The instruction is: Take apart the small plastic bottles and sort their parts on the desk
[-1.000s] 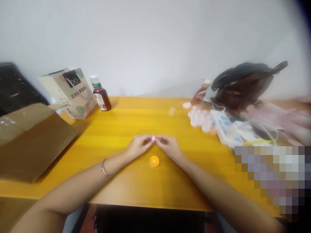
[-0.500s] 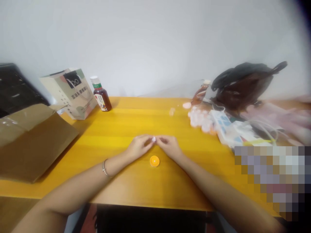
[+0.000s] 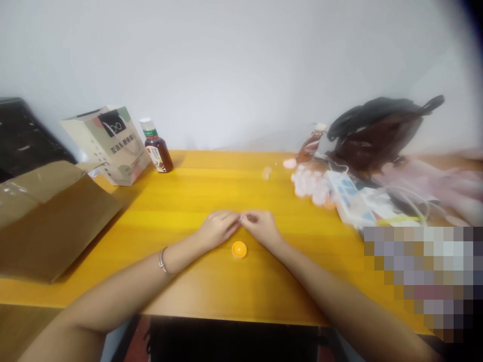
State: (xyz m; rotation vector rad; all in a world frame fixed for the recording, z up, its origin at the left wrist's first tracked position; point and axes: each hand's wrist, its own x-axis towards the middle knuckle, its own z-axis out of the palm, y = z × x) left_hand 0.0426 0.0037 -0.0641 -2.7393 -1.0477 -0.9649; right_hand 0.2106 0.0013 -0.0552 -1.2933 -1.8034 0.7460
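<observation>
- Nearest, a bracelet circles the person's left wrist.
- A small orange cup sits on the yellow table, just below the hands and apart from them.
- The left hand has its fingers drawn together, tips pinching a small white piece.
- The right hand pinches the same piece between thumb and finger; the 2 hands meet there, mostly hiding it.
- Off to the left lies a cardboard box; to the right, blurred clutter.
- Farther back stand a paper bag and, beside it, a dark bottle.
</observation>
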